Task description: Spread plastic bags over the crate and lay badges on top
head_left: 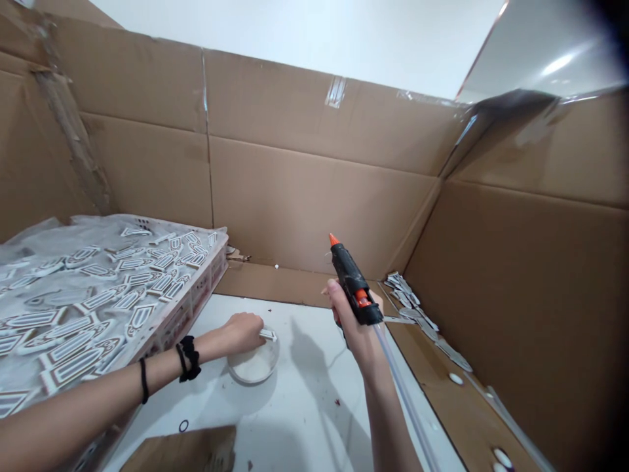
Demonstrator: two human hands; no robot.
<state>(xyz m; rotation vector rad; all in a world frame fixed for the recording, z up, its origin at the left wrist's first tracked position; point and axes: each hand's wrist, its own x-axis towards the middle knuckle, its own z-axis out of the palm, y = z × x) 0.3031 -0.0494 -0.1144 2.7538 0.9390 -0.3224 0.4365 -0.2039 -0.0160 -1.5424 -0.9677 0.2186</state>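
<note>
My right hand (354, 328) is wrapped round a black hot-glue gun (352, 283) with an orange nozzle that points up and away; a clear glue stick (403, 393) trails out of its back. My left hand (242, 332) is closed in a pinch on a small white flat piece (268, 335), held at the rim of a shallow white round dish (253, 364) on the white tabletop (304, 406). Two black hair ties sit on my left forearm.
A white plastic crate (196, 295) at the left holds plastic sheeting covered with several white cut-out pieces (98, 295). Cardboard walls (314, 196) enclose the workspace. More white pieces (417, 314) lie along the right cardboard wall. A cardboard scrap (187, 451) lies near.
</note>
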